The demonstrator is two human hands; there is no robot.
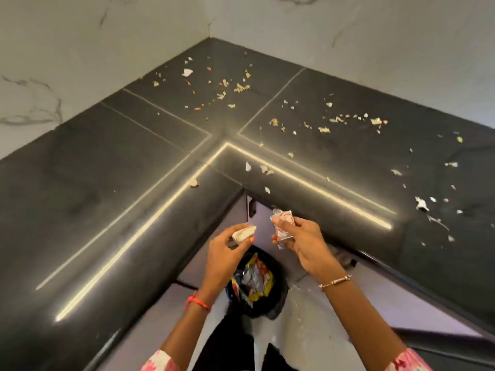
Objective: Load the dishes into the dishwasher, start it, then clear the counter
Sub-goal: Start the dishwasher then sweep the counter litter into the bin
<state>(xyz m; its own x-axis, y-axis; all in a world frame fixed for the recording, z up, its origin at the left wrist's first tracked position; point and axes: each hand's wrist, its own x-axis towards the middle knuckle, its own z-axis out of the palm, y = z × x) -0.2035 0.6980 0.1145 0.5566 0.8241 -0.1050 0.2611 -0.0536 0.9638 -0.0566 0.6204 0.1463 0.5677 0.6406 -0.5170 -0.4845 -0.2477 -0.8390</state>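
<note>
head view: two hands over one bin (pixel 257 285); left hand (pixel 225 250) pinches one crumpled scrap (pixel 243 233), right hand (pixel 302 243) pinches one wrapper (pixel 282 226) (scraps litter the far counter (pixel 107 170)).

White marble-look walls (pixel 80 36) w/ grey veins, meeting in corner top centre. Black glossy L-shaped counter (pixel 80 196), thin seams, bright light streaks along front edge. Pale lilac cabinet fronts (pixel 388 306) below. Light floor (pixel 308 330).
</note>
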